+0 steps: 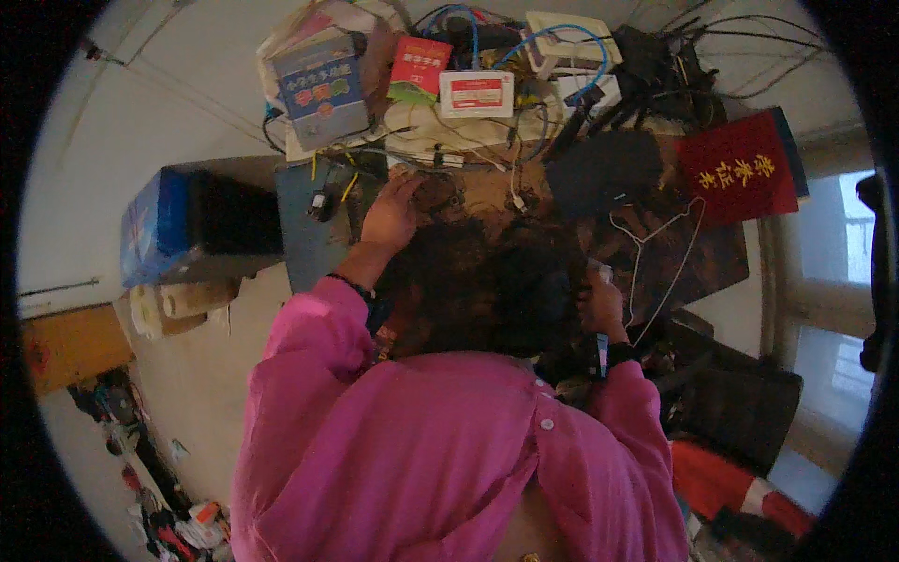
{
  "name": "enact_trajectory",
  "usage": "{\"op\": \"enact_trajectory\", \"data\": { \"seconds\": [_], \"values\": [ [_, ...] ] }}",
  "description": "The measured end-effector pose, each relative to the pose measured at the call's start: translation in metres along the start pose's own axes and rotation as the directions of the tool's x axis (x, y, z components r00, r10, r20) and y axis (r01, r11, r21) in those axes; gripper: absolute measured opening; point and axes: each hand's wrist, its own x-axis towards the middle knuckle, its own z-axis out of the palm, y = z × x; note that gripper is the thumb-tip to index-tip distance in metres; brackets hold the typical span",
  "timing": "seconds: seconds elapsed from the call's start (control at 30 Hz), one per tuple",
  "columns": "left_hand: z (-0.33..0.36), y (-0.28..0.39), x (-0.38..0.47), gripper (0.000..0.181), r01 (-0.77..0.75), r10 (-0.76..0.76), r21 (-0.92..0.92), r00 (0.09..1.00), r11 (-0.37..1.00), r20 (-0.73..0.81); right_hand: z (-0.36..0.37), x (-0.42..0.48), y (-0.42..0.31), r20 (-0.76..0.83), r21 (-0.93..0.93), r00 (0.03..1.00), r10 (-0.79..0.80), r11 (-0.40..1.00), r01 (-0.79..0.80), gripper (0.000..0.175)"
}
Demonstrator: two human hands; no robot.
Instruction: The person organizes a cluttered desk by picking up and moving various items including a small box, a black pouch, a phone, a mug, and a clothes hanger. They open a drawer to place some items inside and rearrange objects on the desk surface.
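Note:
My left hand [391, 213] rests at the upper left of a dark garment [477, 281] that lies over the table; its fingers reach to the cloth's far edge, and whether they pinch it is unclear. On the garment's right side, my right hand [602, 295] is curled, with a small pale thing [600, 270] at its fingers that is too blurred to name. A white cord [662, 230] loops on the tabletop just right of that hand. Beyond the garment lies a white cable with a plug [519, 203].
At the far edge stand a blue-grey book [323, 91], a red and green book [420, 69], a white box [477, 95] and tangled cables. Red folders [737, 168] lie at right, a dark pouch [604, 172] beside them. A blue box [154, 225] is left; a dark chair [737, 397] lower right.

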Motion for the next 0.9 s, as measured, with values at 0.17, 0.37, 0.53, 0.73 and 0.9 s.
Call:
{"op": "enact_trajectory", "data": {
  "seconds": [0.17, 0.37, 0.53, 0.73, 0.9],
  "values": [
    [-0.057, -0.025, -0.043, 0.057, 0.290, -0.243, 0.205, 0.943, 0.935, -0.229, 0.007, -0.013, -0.015, -0.001, -0.057, 1.000, -0.009, 0.998, 0.009, 0.042],
    [-0.078, -0.087, -0.048, 0.064, 0.586, -0.563, 0.241, 0.810, 0.773, -0.163, -0.003, 0.003, 0.001, -0.012, 0.057, 1.000, 0.025, 0.998, -0.024, 0.037],
    [-0.049, -0.089, -0.005, 0.051, 0.562, -0.621, -0.536, 0.779, 0.630, 0.087, -0.019, 0.051, 0.038, 0.122, -0.129, 0.958, -0.258, 0.953, 0.273, 0.035],
    [-0.018, -0.053, 0.070, 0.037, 0.499, -0.805, -0.865, 0.531, 0.046, 0.264, -0.031, 0.069, 0.063, 0.185, 0.215, 0.980, -0.076, 0.976, 0.035, 0.042],
    [-0.006, -0.059, 0.100, 0.030, 0.428, -0.783, -0.902, 0.540, -0.060, 0.308, -0.012, 0.065, 0.064, 0.007, -0.094, 0.907, -0.420, 0.903, 0.419, 0.035]
  ]
}}
